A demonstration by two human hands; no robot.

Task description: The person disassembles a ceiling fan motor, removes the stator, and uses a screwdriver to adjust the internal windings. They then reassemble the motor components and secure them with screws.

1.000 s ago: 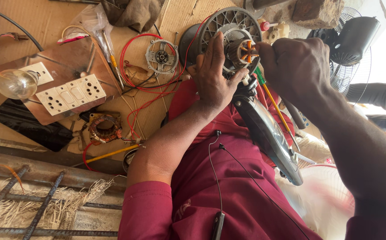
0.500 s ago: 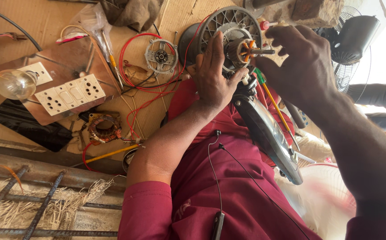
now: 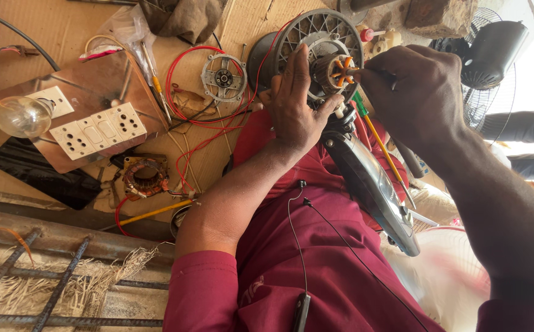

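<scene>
1. While the left hand point(image 3: 294, 107) lies flat against the fan motor point(image 3: 319, 46), fingers spread over its ribbed round housing and closed on nothing, it braces the motor, which sits propped over the person's maroon lap.
2. At the motor's right side, the right hand point(image 3: 414, 92) is pinched tight around a thin tool point(image 3: 354, 71); its tip meets the orange-spoked hub point(image 3: 339, 66) at the motor's centre.
3. Judging from this, the work in hand is on the hub itself, at the point of contact.
4. Any further move there calls for a steady brace from the flat hand and small, controlled pressure at the tip, since the hub's parts look fine and close-set.
5. Just below the motor, a green-and-yellow screwdriver point(image 3: 381, 144) lies along a grey fan body point(image 3: 371, 184).
6. Left of the motor are a round end plate point(image 3: 223, 77), looping red wires point(image 3: 187, 67), a switch board point(image 3: 98, 132), a bulb point(image 3: 21, 115) and a copper coil point(image 3: 146, 177).
7. Right of the motor stands a black fan point(image 3: 485, 55).
8. The bracing fingers crowd the hub, leaving the tool little room.
</scene>
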